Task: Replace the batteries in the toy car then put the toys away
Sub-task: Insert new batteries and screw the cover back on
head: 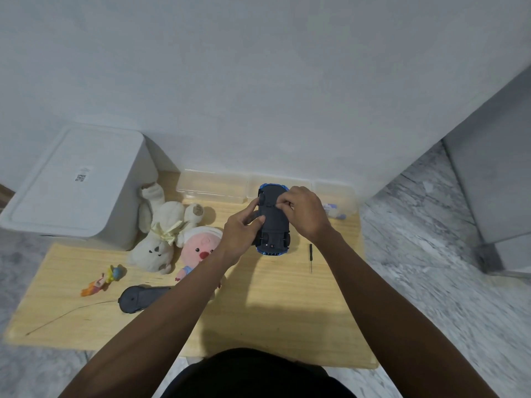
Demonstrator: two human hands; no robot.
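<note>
Blue plastic toy car (273, 225) w/ dark grey underside is the landmark here: it's flipped belly-up, held just above the pale wooden board (273, 311), long axis running away from the person toward the white wall, blue nose edge showing at both far and near ends.

Left hand (241, 234) clamps the car's left flank approx mid-body, fingers curled round the side, thumb laid on the underside, so it's the steadying hand. Right hand (304, 214) sits over the car's far-right part, fingertips (280, 203) pinched together against the underside, prob. at the battery hatch or its screw; can't tell if anything small is held in that pinch. Both hands touch the car; right one is nearer the far end, where the work is.

Right of the car, near its near end, a thin black screwdriver (311, 257) lies on the board, parallel to the car's axis, apart from both hands. Right hand is the closer one to it.

Left of the car: pink-faced plush doll (201, 248), then cream plush rabbit (163, 231), then white lidded plastic bin (77, 185) further left. Near-left: dark grey oval remote (140, 297) and small orange-blue figurine (103, 280). Beyond the car, clear plastic boxes (212, 185) against the wall.

Judgement: battery step in hand, stowing not begun.
</note>
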